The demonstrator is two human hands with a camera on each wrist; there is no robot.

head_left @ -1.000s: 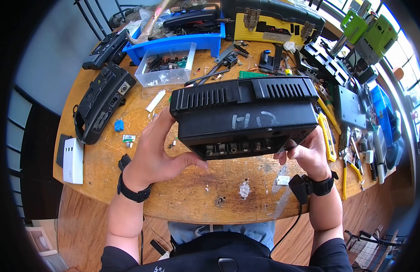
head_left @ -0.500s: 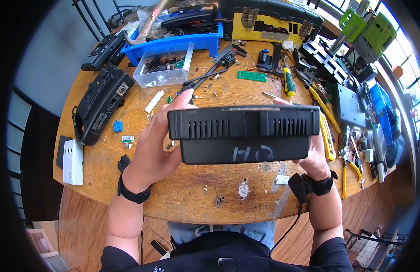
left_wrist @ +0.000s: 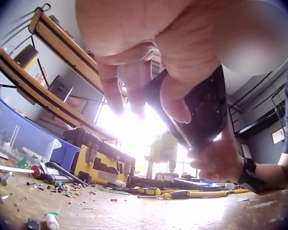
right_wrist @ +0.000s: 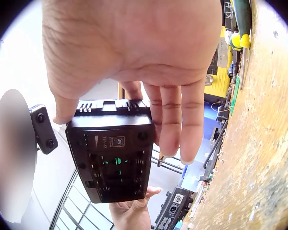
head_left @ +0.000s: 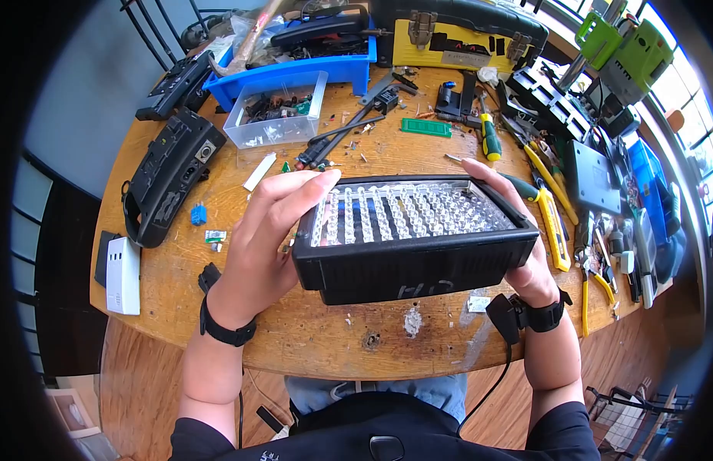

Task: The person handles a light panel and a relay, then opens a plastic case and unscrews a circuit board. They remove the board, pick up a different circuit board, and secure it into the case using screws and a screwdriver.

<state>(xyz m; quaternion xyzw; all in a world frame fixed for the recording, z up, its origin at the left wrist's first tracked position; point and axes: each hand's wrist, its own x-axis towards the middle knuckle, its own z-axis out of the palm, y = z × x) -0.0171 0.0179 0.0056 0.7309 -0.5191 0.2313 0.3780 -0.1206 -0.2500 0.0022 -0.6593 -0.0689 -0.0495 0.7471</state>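
In the head view, a black LED panel (head_left: 425,261) is held above the wooden bench (head_left: 333,342) between the left hand (head_left: 256,250) and the right hand (head_left: 531,269), one at each end. Its long axis runs left to right, the right end a touch higher; the face of clear LEDs points upward, and the side with pale lettering faces the person. A yellow knife (head_left: 555,234) lies just beside the right hand. In the left wrist view, a digit presses against the tilted case and two fingers hang apart from each other — their contact lost in glare. In the right wrist view, three straight fingers lie side by side along the case, thumb at the opposite edge; its labelled face turns toward the camera.
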